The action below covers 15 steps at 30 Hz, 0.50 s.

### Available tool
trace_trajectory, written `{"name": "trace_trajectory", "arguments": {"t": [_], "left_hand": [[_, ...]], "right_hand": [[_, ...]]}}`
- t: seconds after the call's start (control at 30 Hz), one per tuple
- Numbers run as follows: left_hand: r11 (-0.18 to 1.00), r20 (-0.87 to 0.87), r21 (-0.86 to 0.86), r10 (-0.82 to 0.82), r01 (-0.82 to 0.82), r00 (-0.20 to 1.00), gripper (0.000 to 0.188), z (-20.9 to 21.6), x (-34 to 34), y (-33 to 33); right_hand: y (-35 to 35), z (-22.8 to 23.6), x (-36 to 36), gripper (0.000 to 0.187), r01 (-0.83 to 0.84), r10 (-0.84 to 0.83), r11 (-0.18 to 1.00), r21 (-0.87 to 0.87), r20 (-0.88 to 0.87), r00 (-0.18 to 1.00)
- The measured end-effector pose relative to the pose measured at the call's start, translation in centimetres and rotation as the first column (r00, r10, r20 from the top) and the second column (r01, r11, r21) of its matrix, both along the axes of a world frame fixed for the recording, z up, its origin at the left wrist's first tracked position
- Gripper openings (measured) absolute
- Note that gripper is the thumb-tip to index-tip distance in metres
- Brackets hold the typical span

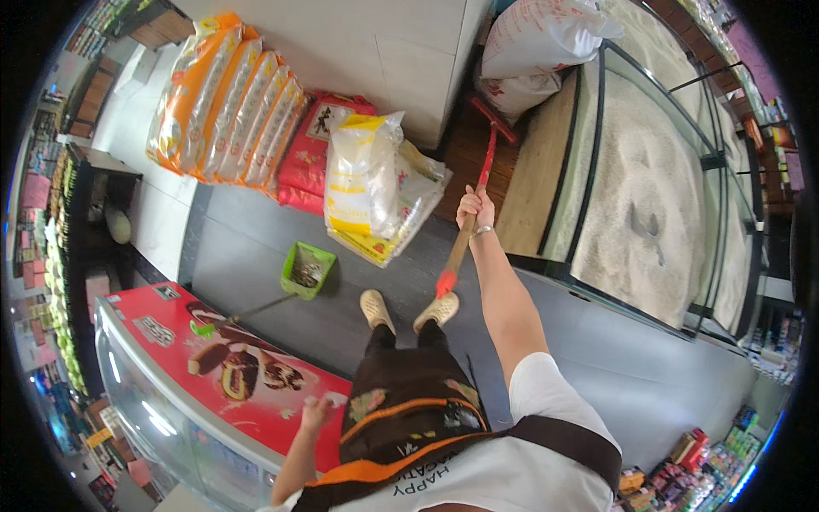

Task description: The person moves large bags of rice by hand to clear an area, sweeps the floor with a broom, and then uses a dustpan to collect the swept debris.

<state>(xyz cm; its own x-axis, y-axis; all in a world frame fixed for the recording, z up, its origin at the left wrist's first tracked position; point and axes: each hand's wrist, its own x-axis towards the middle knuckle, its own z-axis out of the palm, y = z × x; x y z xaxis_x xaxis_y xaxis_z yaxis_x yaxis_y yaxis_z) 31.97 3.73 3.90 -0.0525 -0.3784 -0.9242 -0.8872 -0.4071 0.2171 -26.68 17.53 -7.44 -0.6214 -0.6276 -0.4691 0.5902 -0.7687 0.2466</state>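
Observation:
My right hand [476, 207] is wrapped round the handle of a long-handled broom [460, 251]. Its red head [495, 121] reaches into the dark gap between the wall and a wooden-sided bin, by a white sack. The handle's red end hangs above my right shoe. Down at the left, my left hand [316, 414] is held out over a red-sided freezer, holding nothing, its fingers loosely bent and apart. A green dustpan [308, 270] with debris in it stands on the grey floor, its long handle leaning toward the freezer.
Orange-edged sacks [223, 102] stand in a row by the wall, beside red bags [310, 162] and yellow-and-white bags [367, 188]. At right is a glass-sided bin of rice-like grain [636, 188] with a scoop [646, 224]. The ice cream freezer [281, 405] borders my left side.

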Motion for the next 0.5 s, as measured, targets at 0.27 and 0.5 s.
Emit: {"name": "trace_trajectory", "arguments": {"t": [0.27,0.5], "left_hand": [[0.998,-0.063,0.043,0.052,-0.05,0.997,0.025,2.1,-0.1,-1.2],[0.995,-0.093,-0.058,0.079,-0.085,0.992,0.022,-1.3,1.7,-9.1]], "right_hand": [[-9.5,-10.8,2.0,0.046,-0.239,0.203,0.441,0.865,0.163,0.965],[11.0,-7.2,17.3,0.049,-0.576,0.585,0.28,0.768,0.339,0.737]]}}
